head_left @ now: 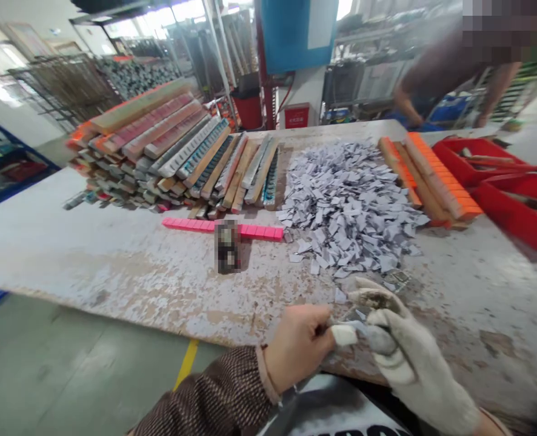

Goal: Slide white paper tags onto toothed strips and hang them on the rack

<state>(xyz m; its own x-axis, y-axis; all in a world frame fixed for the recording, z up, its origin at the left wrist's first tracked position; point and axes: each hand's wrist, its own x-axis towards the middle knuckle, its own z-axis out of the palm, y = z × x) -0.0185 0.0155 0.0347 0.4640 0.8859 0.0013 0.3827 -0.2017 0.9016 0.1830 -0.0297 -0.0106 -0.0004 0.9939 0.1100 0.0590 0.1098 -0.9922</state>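
Observation:
My left hand (pixel 299 340) is bare, with a white wrap (pixel 343 335) around the thumb tip. Its fingers are curled in a pinch, and whatever lies between them is hidden. Close against it, my right hand (pixel 407 348) wears a white work glove with grimy fingertips. The gloved fingers are bent around a small pale grey piece (pixel 360 315), partly covered and blurred. Both hands meet above the table's near edge. Just beyond them spreads a heap of small flat grey pieces (pixel 345 206), and one loose piece (pixel 340 295) lies near the gloved fingertips.
A pink segmented strip (pixel 262 232) lies left of the heap, under a small blurred-out object (pixel 227 245). Stacked wooden bars (pixel 159 151) fill the back left. Orange-topped bars (pixel 441 172) and red bins (pixel 518 206) stand at right. Another person (pixel 450 60) leans in behind.

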